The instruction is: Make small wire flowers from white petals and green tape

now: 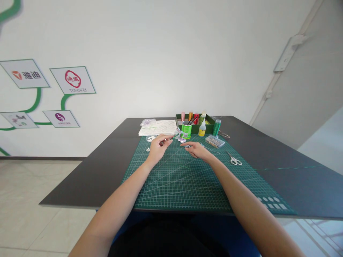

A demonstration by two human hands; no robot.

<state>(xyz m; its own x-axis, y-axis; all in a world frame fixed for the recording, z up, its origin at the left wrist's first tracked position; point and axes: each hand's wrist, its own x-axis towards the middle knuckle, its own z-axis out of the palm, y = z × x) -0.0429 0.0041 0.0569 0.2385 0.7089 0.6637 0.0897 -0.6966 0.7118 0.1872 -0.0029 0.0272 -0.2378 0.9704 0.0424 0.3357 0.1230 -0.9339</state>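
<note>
Over the green cutting mat (pixel 182 178), my left hand (pixel 158 148) pinches a slim dark-green piece (pixel 175 136) between thumb and fingertips. My right hand (pixel 197 150) is closed beside it, palm down, with the index finger reaching left. A small blue-grey item (pixel 187 146) shows at its fingers, too small to name. Just beyond the hands stand a bright green can (pixel 186 130) holding tools and a small pinkish-white shiny piece (pixel 182 140). A round clear dish (pixel 151 138) with white bits lies past my left hand.
White sheets (pixel 159 127) lie at the back left. A dark green box (pixel 211 125) of thread spools stands behind a yellow glue bottle (pixel 202 129) and a green spool (pixel 217 127). To the right are a clear case (pixel 215 141) and white-handled scissors (pixel 235 161).
</note>
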